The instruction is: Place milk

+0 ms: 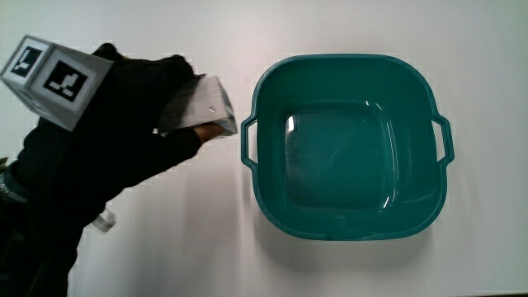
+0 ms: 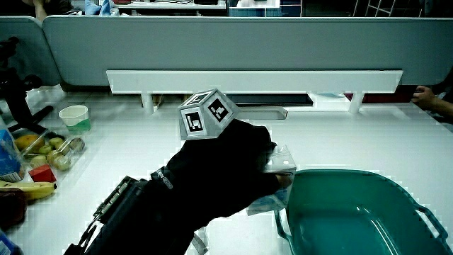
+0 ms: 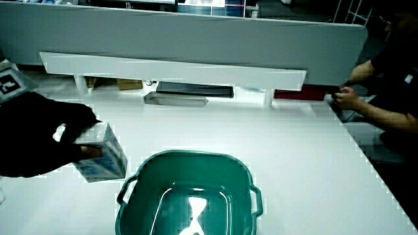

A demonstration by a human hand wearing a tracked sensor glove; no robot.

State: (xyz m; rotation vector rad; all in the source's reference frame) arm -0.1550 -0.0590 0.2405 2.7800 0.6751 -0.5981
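Observation:
The gloved hand (image 1: 177, 107) grips a small white and blue milk carton (image 1: 202, 105), fingers curled around it, just beside the rim of a teal plastic basin (image 1: 351, 66). In a side view the milk carton (image 3: 103, 155) is held tilted above the table next to the basin (image 3: 189, 160), with the hand (image 3: 72, 140) closed on it. In another side view the hand (image 2: 241, 166) covers most of the carton (image 2: 281, 161), which sticks out toward the basin (image 2: 333, 180). The basin holds nothing. A patterned cube (image 1: 54, 76) sits on the back of the hand.
A low grey partition (image 2: 248, 42) with a white shelf (image 2: 255, 79) runs along the table's edge away from the person. A paper cup (image 2: 74, 117) and a clear box of fruit (image 2: 49, 150) stand at the table's edge. A small clear object (image 1: 103, 221) lies under the forearm.

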